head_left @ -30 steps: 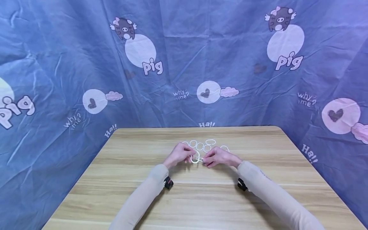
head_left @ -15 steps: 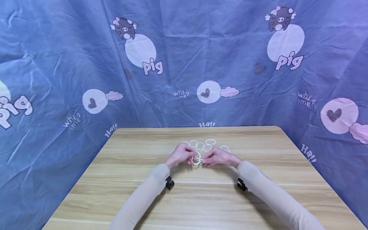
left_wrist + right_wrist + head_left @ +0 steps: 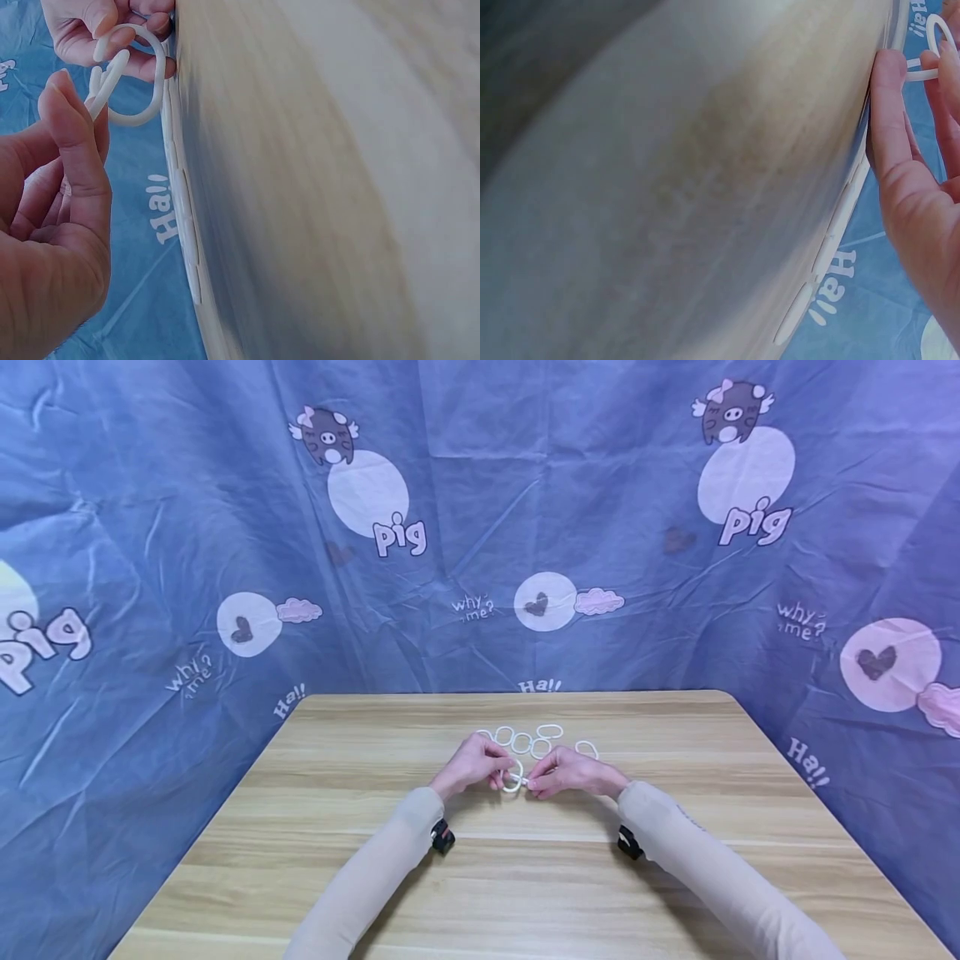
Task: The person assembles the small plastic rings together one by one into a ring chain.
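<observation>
My left hand [image 3: 472, 762] pinches a white plastic oval link [image 3: 110, 86] between thumb and fingers; the left wrist view shows this link nearly edge-on. Opposite it, my right hand [image 3: 567, 772] pinches a second white link [image 3: 160, 71], which has a gap in its loop. The two links cross each other between the fingertips, just above the table. In the right wrist view, the right hand's fingers [image 3: 891, 112] hide part of its link [image 3: 922, 74], and the other link [image 3: 932, 31] stands upright beyond.
Several loose white links lie on the wooden table [image 3: 495, 893] just behind the hands, among them an oval link [image 3: 559, 727] and one link [image 3: 596, 748] to the right. A blue printed curtain [image 3: 480, 527] surrounds the table's far side and both flanks.
The left hand's link has turned to look narrower and shifted slightly right, overlapping the right hand's link more closely. Both hands keep their pinch, with the arms nearly still.
</observation>
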The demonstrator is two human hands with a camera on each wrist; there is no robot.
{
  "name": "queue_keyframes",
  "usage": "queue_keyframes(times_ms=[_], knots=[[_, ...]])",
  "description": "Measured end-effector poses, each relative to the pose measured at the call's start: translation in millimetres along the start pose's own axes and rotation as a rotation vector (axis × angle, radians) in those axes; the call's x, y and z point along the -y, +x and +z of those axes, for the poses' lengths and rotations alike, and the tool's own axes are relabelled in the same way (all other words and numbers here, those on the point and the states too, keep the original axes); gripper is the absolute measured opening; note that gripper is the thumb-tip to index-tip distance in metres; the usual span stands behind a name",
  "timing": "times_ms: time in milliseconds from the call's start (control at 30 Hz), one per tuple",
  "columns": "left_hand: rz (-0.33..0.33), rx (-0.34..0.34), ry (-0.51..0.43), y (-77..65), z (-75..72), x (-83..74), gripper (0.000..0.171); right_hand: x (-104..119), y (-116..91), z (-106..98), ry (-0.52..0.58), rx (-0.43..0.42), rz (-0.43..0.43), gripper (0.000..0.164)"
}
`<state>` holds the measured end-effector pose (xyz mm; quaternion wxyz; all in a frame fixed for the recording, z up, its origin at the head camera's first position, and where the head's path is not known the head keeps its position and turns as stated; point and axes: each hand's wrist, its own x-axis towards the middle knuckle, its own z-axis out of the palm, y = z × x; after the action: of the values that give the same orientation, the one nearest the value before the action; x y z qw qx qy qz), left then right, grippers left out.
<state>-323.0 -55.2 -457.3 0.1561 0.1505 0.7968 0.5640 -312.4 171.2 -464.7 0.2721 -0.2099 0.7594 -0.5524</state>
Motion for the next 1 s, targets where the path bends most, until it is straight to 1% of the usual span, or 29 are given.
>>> queue_keyframes(times_ms=[267,500,633,733,900,1000], knots=[[0.007,0.005,-0.008,0.9,-1.6,1.8,0.011,-1.4,-1.7,-1.6,-0.024,0.015,-0.011,0.026],[0.02,0.025,-0.01,-0.7,-4.8,3.2,0.017,-2.6,-2.1,-2.6,-0.029,0.03,-0.018,0.028],[-0.001,0.051,-0.018,-2.1,-6.7,3.8,0.019,-2.1,-3.9,-3.0,-0.031,0.034,-0.003,0.029],[-0.019,0.077,-0.016,-3.5,-8.8,3.4,0.018,-1.9,-4.4,-3.5,-0.04,0.036,0.002,0.028],[-0.021,0.102,-0.017,-6.5,-12.3,3.5,0.013,-2.0,-4.4,-4.0,-0.061,0.036,-0.003,0.027],[-0.023,0.11,-0.013,-7.6,-13.4,4.3,0.014,-2.0,-4.6,-4.0,-0.067,0.04,-0.006,0.027]])
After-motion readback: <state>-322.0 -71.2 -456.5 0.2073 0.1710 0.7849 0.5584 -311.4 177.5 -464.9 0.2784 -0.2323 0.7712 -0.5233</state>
